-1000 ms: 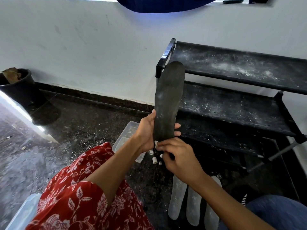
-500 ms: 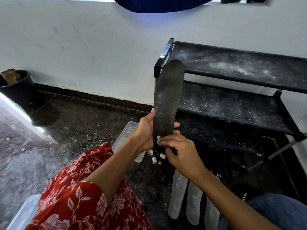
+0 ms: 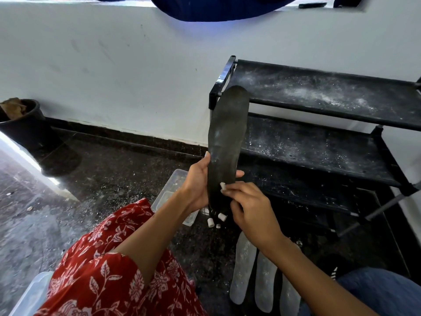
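The right hand (image 3: 248, 206) has crept slightly up the dark insole (image 3: 227, 137), fingertips pinching a small white piece (image 3: 222, 186) against it. The left hand (image 3: 197, 185) still grips the insole upright before the rack. Behind it on the floor sits a clear tub (image 3: 175, 181) (contents unclear); the black bucket (image 3: 25, 131) holds something brown.

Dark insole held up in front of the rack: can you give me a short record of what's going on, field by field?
Held thing: dark insole, upright
Left hand: grips the dark insole near its lower end
Right hand: pinches a small white piece against the dark insole
Floor below: loose white pieces, three pale insoles, clear container
Behind: black rack dusted with white powder
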Available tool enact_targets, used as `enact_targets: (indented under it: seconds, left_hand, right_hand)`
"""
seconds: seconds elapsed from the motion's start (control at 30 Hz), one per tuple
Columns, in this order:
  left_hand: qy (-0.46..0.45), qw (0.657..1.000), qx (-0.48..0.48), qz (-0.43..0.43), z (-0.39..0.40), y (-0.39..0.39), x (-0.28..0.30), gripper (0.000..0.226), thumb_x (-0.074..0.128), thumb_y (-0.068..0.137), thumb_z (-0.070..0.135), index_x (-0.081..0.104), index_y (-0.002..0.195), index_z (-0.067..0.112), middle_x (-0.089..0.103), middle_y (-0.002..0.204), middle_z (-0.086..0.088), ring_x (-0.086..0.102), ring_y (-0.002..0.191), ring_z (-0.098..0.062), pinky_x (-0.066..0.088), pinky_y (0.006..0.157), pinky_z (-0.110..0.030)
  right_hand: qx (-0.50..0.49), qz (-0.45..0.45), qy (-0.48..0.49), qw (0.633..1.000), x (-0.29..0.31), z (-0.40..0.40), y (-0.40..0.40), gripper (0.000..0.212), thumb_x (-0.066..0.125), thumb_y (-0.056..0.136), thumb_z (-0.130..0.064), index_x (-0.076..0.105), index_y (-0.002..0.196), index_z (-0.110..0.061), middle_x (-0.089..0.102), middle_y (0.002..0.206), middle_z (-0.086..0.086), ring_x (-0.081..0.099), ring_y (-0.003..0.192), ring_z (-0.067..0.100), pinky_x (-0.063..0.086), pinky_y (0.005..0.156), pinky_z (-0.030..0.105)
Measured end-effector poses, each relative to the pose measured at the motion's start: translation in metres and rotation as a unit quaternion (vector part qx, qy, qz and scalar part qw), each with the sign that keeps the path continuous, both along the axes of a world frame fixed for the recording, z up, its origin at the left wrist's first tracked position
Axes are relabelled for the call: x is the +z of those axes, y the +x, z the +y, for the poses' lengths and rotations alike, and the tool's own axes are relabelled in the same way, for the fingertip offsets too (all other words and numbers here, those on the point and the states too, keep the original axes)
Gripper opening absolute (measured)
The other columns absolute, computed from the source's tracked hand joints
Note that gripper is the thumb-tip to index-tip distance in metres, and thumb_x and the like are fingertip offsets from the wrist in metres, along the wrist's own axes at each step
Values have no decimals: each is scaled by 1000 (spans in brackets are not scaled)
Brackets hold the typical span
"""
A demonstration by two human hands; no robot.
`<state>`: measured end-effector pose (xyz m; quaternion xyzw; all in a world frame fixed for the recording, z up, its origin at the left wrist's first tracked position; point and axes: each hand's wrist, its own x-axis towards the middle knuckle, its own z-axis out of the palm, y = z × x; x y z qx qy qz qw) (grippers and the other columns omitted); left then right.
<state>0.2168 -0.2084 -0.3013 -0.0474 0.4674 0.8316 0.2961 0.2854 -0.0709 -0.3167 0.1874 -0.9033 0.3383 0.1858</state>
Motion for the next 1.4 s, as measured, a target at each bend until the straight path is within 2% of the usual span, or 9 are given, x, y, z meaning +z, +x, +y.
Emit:
enact_targets:
  seconds: [0.23,0.33,0.43,0.57,0.8,0.97,1.13,1.27,1.4]
  left_hand:
    - [2,1000,11,-3,-4,-1,-3,71,14,97,57,62,111,7,69,104,-22,67,91,-38,52,86,-49]
    - [17,1000,18,-3,-4,-1,-2,71,15,98,56,63,109,4,69,99,-23,67,87,-38,55,82,-45]
    - [12,1000,17,4,-2,-3,-2,69,15,98,54,60,112,4,70,98,-24,69,86,-34,59,71,-37]
    - [4,1000,19,5,-1,-3,-3,68,14,98,55,58,115,6,70,99,-23,70,86,-34,59,71,-37]
    - [-22,1000,16,7,-4,-2,-5,69,15,98,56,62,108,8,69,101,-23,67,88,-38,57,78,-40]
    - [-34,999,17,5,-2,0,-3,68,15,98,55,62,107,7,69,98,-23,64,88,-38,55,81,-41]
    - [-38,999,20,-9,3,3,-7,68,13,99,53,58,113,4,66,101,-26,62,88,-36,56,78,-39]
    - [-48,998,21,-31,3,1,-18,68,15,99,54,59,111,3,68,99,-25,64,86,-39,53,84,-44]
    - [-103,993,-4,-63,6,0,-40,74,14,97,58,60,113,2,71,99,-21,66,85,-36,51,84,-49]
  right_hand:
    - [94,-123,73,985,-1,-4,4,14,59,71,-4,72,71,-11,68,77,-3,59,76,10,52,68,32]
    - [58,-61,5,996,4,-2,3,12,59,66,1,67,62,-8,65,68,-1,59,67,14,51,61,33]
    - [-11,13,-76,997,5,0,0,14,62,72,5,70,71,-6,68,77,0,62,79,14,52,74,26]
    - [-8,-31,-44,999,-2,2,-1,23,61,78,5,73,94,-6,69,100,2,60,100,13,41,91,15]
    - [84,-89,47,991,-8,-5,3,17,62,72,-3,75,81,-11,70,86,-3,62,84,11,53,77,26]
    - [60,-66,10,996,-9,-1,2,13,61,68,-2,70,68,-10,67,75,-4,61,75,10,53,68,30]
    - [40,-8,-18,999,-12,-2,5,17,62,75,4,72,86,-4,69,89,2,61,93,13,47,84,18]
    - [83,-93,63,990,-20,-1,6,19,58,79,-4,73,88,-9,70,93,1,62,90,15,52,79,30]
    - [110,-309,100,940,-33,7,-1,11,65,80,-12,75,84,-16,72,90,-2,65,83,9,54,79,27]
